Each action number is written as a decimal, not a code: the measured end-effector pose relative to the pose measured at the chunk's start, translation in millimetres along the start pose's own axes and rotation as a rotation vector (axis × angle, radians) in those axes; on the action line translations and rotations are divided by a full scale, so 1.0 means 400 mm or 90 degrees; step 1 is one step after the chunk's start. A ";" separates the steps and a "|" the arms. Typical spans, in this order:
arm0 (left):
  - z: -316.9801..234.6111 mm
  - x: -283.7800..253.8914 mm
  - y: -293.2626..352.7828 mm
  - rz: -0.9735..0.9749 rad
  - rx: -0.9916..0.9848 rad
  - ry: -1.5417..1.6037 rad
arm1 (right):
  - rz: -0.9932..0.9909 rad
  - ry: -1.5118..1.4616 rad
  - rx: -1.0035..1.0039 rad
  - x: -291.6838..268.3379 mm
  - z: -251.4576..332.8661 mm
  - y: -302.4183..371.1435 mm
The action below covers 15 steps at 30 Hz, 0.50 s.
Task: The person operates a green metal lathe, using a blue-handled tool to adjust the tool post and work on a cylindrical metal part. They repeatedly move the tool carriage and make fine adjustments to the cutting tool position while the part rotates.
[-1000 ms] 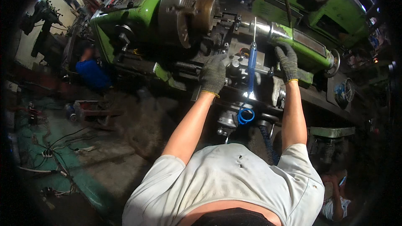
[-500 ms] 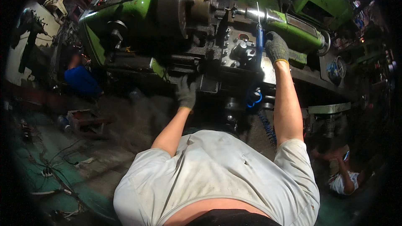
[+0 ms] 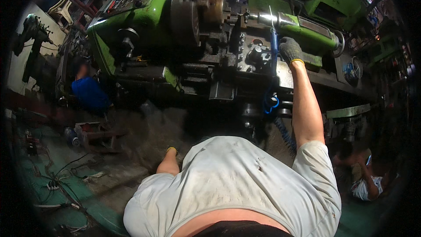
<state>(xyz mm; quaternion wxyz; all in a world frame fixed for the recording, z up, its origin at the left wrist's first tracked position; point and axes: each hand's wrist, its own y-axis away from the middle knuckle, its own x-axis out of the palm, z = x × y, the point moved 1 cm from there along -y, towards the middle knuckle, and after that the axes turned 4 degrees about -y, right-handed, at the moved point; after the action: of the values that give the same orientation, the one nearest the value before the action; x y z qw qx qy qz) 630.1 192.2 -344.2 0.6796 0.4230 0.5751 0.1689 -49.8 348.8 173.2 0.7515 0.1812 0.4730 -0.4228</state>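
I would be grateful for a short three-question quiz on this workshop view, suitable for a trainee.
1. True or false: the person's right hand is bare.
2. Multiple choice: what is the main colour of the lathe housing at the left end of the machine?
A) red
B) green
C) yellow
3. Fill the gap: in the picture, the slim blue tool stands just to the ____ of the right hand.

Key:
1. False; it wears a grey work glove.
2. B
3. left
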 end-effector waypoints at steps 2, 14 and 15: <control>-0.043 0.017 -0.017 -0.065 0.033 0.026 | 0.001 -0.006 -0.006 0.016 -0.007 -0.016; -0.424 -0.253 0.077 -0.136 0.302 -0.087 | -0.018 -0.064 -0.042 0.053 -0.061 -0.032; -0.426 -0.263 0.080 -0.141 0.313 -0.103 | -0.018 -0.065 -0.046 0.053 -0.062 -0.033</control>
<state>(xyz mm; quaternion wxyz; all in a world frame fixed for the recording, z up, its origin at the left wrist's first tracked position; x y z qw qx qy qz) 450.9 200.4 -249.3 0.6147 0.5221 0.5850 -0.0852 -70.1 347.9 144.4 0.7747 0.1253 0.4515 -0.4247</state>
